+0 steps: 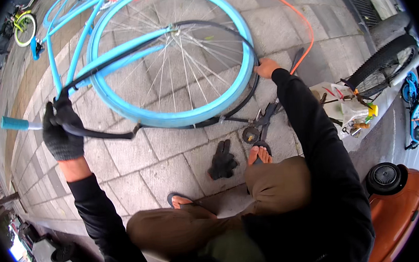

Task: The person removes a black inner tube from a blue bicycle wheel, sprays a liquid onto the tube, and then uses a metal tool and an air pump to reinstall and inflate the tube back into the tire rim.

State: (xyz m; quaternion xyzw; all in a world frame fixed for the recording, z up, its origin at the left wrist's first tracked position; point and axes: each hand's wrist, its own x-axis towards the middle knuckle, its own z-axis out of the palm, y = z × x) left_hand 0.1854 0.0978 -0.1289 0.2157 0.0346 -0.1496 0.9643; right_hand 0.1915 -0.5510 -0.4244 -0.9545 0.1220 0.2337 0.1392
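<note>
Pavement: grey stone slabs (171, 146) spread out beneath you, your sandalled feet planted on them.
Car: orange bodywork (402, 209) shows at your lower right.
Bicycle: its light blue frame (52, 57) lies ahead of you to the left.
Wheel: the light blue rim (176, 118) is in front of you, spokes over the slabs.
Black tube (106, 133): it runs from your left hand across the wheel to the hub, then round the rim's right and near sides.
Tray: a pale tray (351, 112) of tools is at your right, beyond your sleeve.
Hose: a thin orange line (313, 36) curves down near your right wrist.
Left hand (63, 127): gloved, your fingers closed round the black tube, left of the wheel.
Right hand (266, 68): bare, your fingers curled in at the rim's right edge; you cannot tell whether they grip rim or tube.
Spare glove (223, 162): dark, flat on the slabs between your feet and the wheel.
Ring (250, 135): small and round, just beyond your right foot.
</note>
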